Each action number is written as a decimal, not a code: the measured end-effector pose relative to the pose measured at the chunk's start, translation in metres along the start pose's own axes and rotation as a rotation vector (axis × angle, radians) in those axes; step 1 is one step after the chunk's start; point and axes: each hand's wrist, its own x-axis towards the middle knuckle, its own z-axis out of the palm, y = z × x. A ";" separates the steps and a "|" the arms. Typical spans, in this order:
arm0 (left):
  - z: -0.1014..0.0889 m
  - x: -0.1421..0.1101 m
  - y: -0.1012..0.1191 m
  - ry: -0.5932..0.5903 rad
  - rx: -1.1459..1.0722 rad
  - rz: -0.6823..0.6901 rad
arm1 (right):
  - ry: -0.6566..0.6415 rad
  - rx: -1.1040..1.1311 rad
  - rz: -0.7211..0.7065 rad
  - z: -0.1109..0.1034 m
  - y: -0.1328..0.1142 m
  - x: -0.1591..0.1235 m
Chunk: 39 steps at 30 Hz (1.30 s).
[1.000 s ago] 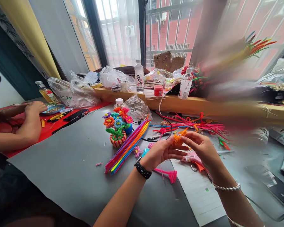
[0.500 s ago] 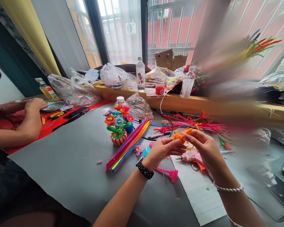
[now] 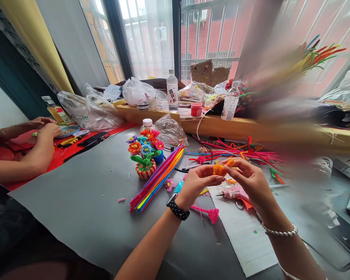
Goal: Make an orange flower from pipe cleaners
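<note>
Above the counter, the left hand and right hand both have their grip clamped on the orange fuzzy piece.

On the clear bottle, which stands near the front edge of the wooden ledge, one can read the big dark characters "喝开水", going downward. The second bottle, more to the right at this same edge, has its label turned, so its writing is not surely readable. The plastic bag, beside the ledge's left end, carries green print, too unclear for reading.
</note>
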 end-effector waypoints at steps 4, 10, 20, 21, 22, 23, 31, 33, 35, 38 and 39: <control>0.000 -0.001 0.001 0.002 0.038 0.002 | 0.004 0.002 -0.002 -0.001 0.003 0.001; 0.001 -0.001 0.000 -0.012 0.039 0.017 | -0.017 0.001 0.002 -0.003 0.003 0.001; 0.001 -0.001 0.002 0.006 0.098 0.002 | 0.016 0.014 0.079 -0.003 0.000 0.000; 0.001 -0.001 0.001 0.010 0.109 0.013 | 0.016 0.017 0.079 -0.003 0.001 0.000; 0.001 -0.001 0.000 0.010 0.122 0.027 | 0.010 0.025 0.072 -0.003 0.002 0.001; 0.001 -0.001 -0.001 0.009 0.138 0.044 | 0.000 0.037 0.061 -0.003 0.003 0.001; 0.004 -0.004 -0.007 0.166 0.445 0.401 | -0.025 0.078 0.009 -0.003 0.006 0.000; 0.005 -0.005 -0.005 0.139 0.409 0.409 | -0.020 0.115 0.038 -0.002 0.007 0.000; 0.006 -0.005 -0.003 0.127 0.361 0.405 | -0.020 0.140 0.042 -0.002 0.008 -0.001; 0.006 -0.005 -0.002 0.140 0.328 0.405 | -0.042 0.136 0.032 -0.003 0.009 0.000; 0.006 -0.005 -0.002 0.146 0.332 0.414 | -0.050 0.135 0.025 -0.004 0.009 0.000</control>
